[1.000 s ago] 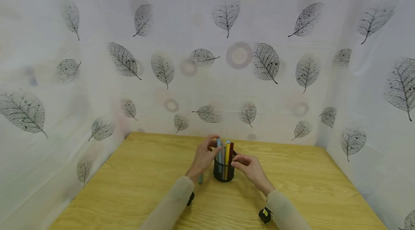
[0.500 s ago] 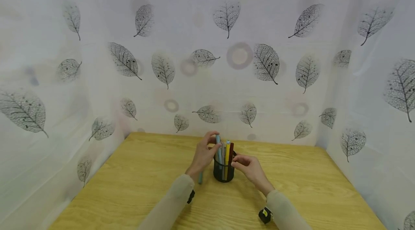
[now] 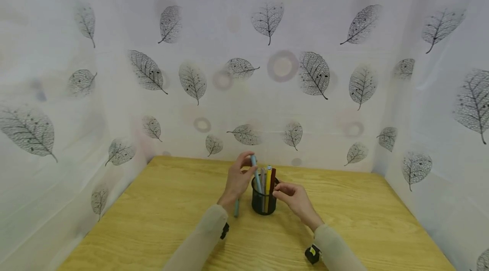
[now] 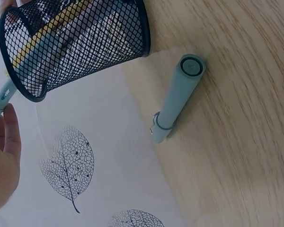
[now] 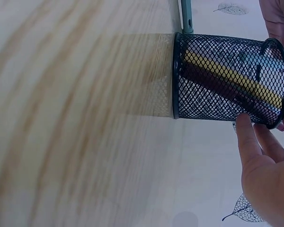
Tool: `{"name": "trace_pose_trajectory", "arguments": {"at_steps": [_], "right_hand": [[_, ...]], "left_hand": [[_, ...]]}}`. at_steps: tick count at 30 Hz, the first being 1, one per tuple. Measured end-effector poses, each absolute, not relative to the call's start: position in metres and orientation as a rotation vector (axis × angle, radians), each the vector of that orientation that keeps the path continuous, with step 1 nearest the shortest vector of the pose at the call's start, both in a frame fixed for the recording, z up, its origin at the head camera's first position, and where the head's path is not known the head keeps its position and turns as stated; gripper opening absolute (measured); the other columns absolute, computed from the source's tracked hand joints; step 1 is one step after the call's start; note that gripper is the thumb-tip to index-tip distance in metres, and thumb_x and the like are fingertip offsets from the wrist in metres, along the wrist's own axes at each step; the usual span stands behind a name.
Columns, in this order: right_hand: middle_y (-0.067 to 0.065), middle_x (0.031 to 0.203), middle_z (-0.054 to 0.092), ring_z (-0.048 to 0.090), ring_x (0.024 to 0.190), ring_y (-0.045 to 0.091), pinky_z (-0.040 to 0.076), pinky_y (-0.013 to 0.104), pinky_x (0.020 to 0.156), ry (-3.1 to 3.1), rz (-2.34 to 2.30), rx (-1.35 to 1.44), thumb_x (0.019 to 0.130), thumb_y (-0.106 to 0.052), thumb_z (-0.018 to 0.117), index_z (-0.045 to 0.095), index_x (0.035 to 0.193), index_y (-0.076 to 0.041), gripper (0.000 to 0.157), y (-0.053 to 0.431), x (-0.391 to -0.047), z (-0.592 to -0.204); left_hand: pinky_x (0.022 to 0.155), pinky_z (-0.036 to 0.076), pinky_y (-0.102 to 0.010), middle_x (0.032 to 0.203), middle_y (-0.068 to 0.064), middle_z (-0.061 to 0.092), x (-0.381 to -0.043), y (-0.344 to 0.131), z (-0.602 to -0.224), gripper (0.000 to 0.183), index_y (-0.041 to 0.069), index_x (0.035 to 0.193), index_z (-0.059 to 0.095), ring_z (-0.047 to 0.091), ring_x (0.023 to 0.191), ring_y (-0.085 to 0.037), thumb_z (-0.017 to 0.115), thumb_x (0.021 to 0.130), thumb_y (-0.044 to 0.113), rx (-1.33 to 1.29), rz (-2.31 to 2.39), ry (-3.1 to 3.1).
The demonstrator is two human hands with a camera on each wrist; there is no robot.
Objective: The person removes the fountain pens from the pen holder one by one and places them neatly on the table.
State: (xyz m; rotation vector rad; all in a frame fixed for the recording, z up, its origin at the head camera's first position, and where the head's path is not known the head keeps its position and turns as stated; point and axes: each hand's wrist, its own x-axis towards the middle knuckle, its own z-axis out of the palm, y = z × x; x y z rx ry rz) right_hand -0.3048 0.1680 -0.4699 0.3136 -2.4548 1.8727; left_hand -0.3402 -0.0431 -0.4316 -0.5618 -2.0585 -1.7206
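Observation:
A black mesh pen holder stands upright on the wooden table. My left hand pinches a light blue pen near its top; the pen leans left, its lower part still inside the holder. At the holder's right side, my right hand grips the rim between thumb and fingers, the thumb against the mesh in the right wrist view. Inside the holder are a yellow pen, a dark red pen and a grey one.
A capped teal pen with a metal clip lies on the table, just left of the holder and partly behind the left wrist. Leaf-patterned sheets enclose the table at the back and both sides.
My left hand has risen and shifted slightly left, drawing the light blue pen upward and tilting it more. The right hand and the holder have kept their place.

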Motion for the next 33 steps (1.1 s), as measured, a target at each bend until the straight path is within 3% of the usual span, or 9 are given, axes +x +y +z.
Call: {"name": "trace_pose_trajectory", "arguments": {"at_steps": [7, 15, 24, 33], "right_hand": [[0.007, 0.105, 0.072, 0.064, 0.093, 0.011, 0.052, 0.026, 0.083, -2.468, 1.870, 0.308, 0.087, -0.024, 0.075, 0.073, 0.100, -0.007, 0.022, 0.168, -0.305, -0.473], [0.008, 0.107, 0.072, 0.065, 0.094, 0.012, 0.052, 0.026, 0.083, -2.463, 1.853, 0.301, 0.087, -0.022, 0.075, 0.073, 0.098, -0.008, 0.018, 0.169, -0.305, -0.474], [0.008, 0.112, 0.071, 0.065, 0.097, 0.015, 0.052, 0.028, 0.084, -2.485, 1.838, 0.299, 0.087, -0.023, 0.075, 0.073, 0.099, -0.009, 0.019, 0.169, -0.304, -0.474], [0.008, 0.109, 0.071, 0.065, 0.095, 0.011, 0.052, 0.028, 0.085, -2.474, 1.845, 0.304, 0.087, -0.022, 0.075, 0.073, 0.099, -0.008, 0.019, 0.170, -0.307, -0.474]], "left_hand": [[0.075, 0.058, -0.024, 0.105, -0.010, 0.069, -0.338, -0.046, -0.429, 0.045, 0.022, 0.126, 0.058, 0.066, 0.096, -0.026, 0.068, 0.089, -0.001, -0.487, -1.747, -2.038], [0.076, 0.058, -0.026, 0.108, -0.020, 0.068, -0.321, -0.051, -0.409, 0.041, 0.007, 0.130, 0.057, 0.065, 0.097, -0.032, 0.066, 0.091, -0.001, -0.475, -1.756, -1.992], [0.081, 0.058, -0.025, 0.109, -0.015, 0.070, -0.343, -0.063, -0.426, 0.043, 0.021, 0.130, 0.061, 0.066, 0.099, -0.025, 0.072, 0.089, 0.010, -0.309, -1.850, -1.907], [0.079, 0.058, -0.026, 0.109, -0.020, 0.069, -0.351, -0.071, -0.419, 0.044, 0.018, 0.131, 0.061, 0.067, 0.094, -0.021, 0.070, 0.089, 0.006, -0.339, -1.912, -1.817]]}}
